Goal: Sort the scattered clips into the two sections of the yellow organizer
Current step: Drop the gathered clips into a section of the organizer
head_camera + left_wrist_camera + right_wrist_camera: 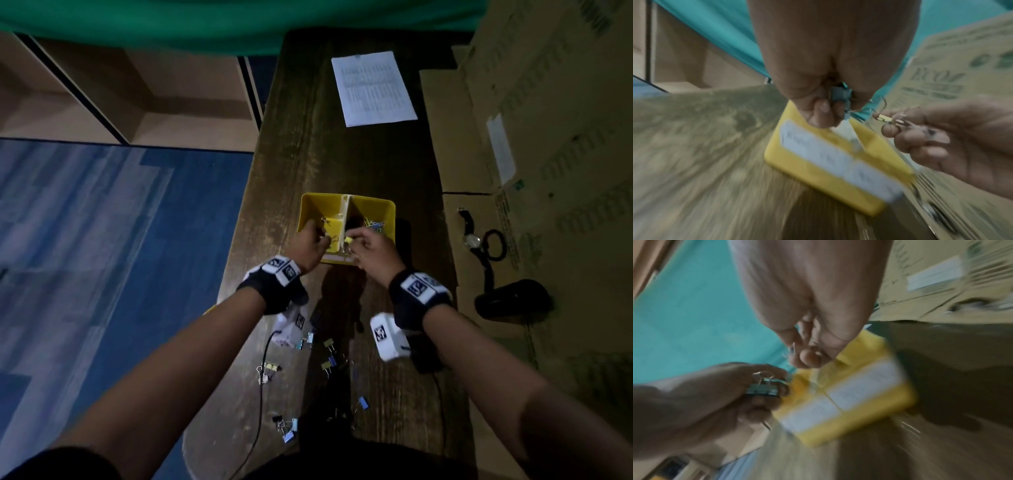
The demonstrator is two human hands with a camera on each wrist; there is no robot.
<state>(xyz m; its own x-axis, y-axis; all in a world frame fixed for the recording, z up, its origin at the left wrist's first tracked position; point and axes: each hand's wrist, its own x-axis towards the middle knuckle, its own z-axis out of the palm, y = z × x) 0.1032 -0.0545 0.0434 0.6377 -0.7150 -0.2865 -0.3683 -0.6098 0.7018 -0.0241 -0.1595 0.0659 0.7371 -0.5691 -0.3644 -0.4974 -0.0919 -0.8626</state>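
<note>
The yellow organizer stands mid-table, split by a pale divider, with white labels on its near wall. Both hands hover over its near edge. My left hand pinches a blue binder clip above the left section. My right hand pinches a small yellow binder clip by the divider. Coloured clips lie in the right section. Several binder clips are scattered on the table near me.
The dark wooden table is narrow, with blue floor to its left. Cardboard boxes line its right side, bearing a wristwatch, a black band and a black object. A printed sheet lies far back.
</note>
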